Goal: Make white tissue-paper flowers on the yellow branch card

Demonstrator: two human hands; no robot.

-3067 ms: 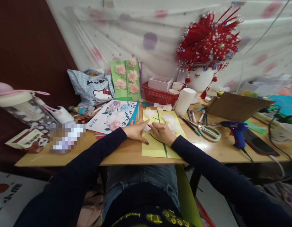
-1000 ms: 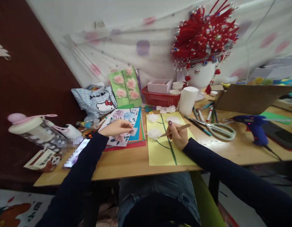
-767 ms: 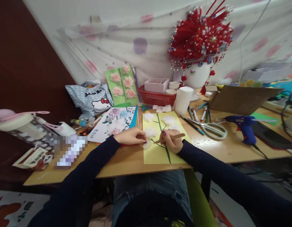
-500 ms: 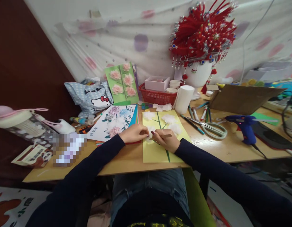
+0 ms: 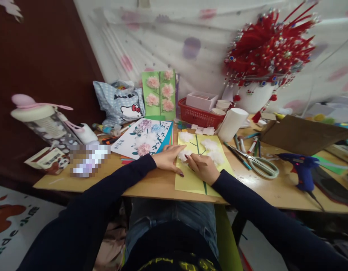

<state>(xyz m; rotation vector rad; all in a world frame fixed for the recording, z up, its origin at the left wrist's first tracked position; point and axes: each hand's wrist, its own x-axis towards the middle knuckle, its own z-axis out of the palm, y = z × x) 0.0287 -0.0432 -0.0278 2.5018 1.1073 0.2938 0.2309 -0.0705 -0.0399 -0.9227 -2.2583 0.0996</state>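
A yellow sheet (image 5: 187, 184) lies on the desk, with a green stem and several fluffy white tufts on it. My right hand (image 5: 203, 168) is closed over the sheet, gripping a slim brownish tool (image 5: 202, 164) whose flat end sticks out to the right. Its fingertips are at the white tuft (image 5: 183, 154) on the left of the stem, and the tool's tip is hidden. My left hand (image 5: 168, 158) lies at the sheet's left edge, thumb and fingers spread. Its fingertips reach beside that same tuft, and I see nothing held in it.
Scissors (image 5: 264, 166), pens and a blue glue gun (image 5: 302, 169) lie to the right. A white roll (image 5: 232, 124) and a red basket (image 5: 200, 116) stand behind. Left are a flower picture (image 5: 125, 145), a bag (image 5: 120, 103) and a bottle (image 5: 46, 124). A red headdress (image 5: 271, 52) stands at the back.
My left hand has opened from a pinch near the white tuft, its thumb now spread towards me. My right hand stays by the tuft with the tool. The view has shifted left.
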